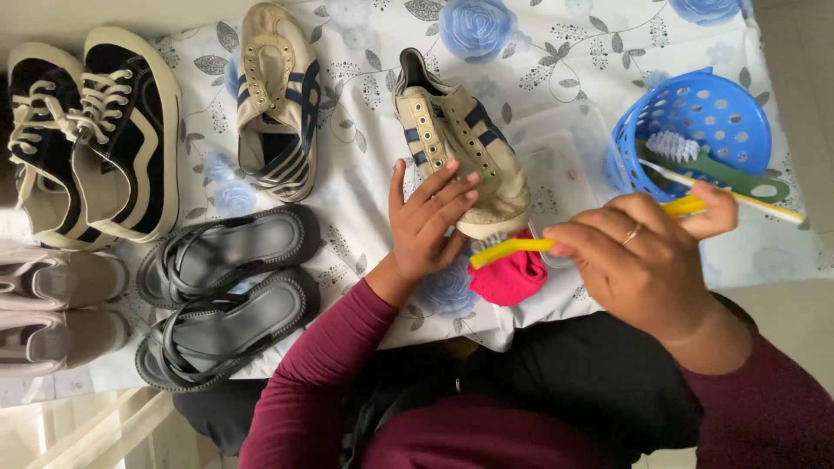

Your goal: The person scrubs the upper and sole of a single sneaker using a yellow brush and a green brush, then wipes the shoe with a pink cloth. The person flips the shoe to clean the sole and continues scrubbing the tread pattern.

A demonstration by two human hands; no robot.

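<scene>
Head view: left hand (pixel 427 224) lies flat with open fingers on the cream shoe (pixel 460 148), on the flowery cloth (pixel 556 78). Right hand (pixel 638 260) grips a yellow brush (pixel 514 250) at its toe. Cleaning looks just begun; its twin shoe (pixel 278 100) waits untouched.

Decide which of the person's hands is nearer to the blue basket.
Right. The right hand, holding a yellow brush, sits just below and beside the blue basket; the left hand rests on the cream shoe, farther away.

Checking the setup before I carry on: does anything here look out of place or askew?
Only the cream shoes: one lies apart on the cloth, its mate tilted under the left hand. The right hand grips a yellow brush.
</scene>
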